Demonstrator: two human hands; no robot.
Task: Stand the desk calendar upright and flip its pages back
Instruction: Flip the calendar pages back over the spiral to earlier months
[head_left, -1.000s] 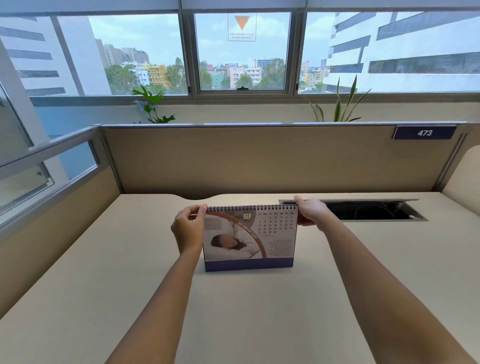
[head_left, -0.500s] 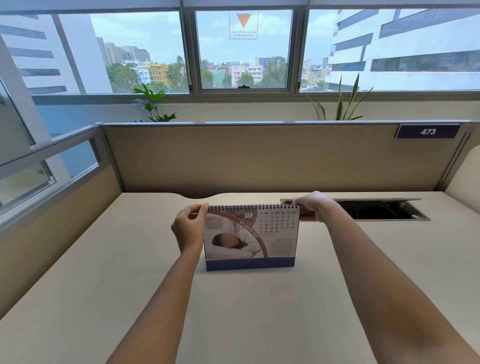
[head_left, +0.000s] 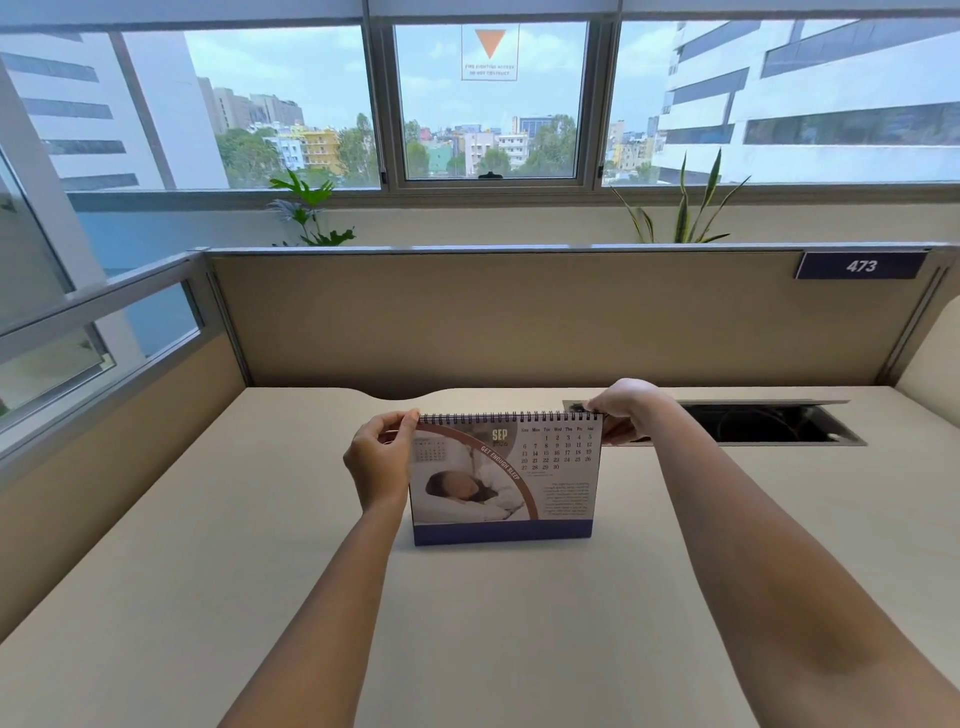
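Observation:
The desk calendar (head_left: 506, 483) stands upright on the beige desk (head_left: 467, 623), its spiral binding on top and the SEP page facing me, with a blue base strip below. My left hand (head_left: 376, 462) pinches the calendar's top left corner between thumb and fingers. My right hand (head_left: 626, 408) grips the top right corner at the spiral, fingers curled over the back. What lies behind the front page is hidden.
A beige partition (head_left: 519, 317) with a "473" plate (head_left: 861, 266) closes the back of the desk. An open cable tray (head_left: 769, 423) is sunk in the desk behind my right hand. A glass side panel (head_left: 93, 338) stands at left; plants sit behind the partition.
My right hand has risen and curled over the top right corner of the calendar. The calendar stays upright in the same spot; my left hand holds still.

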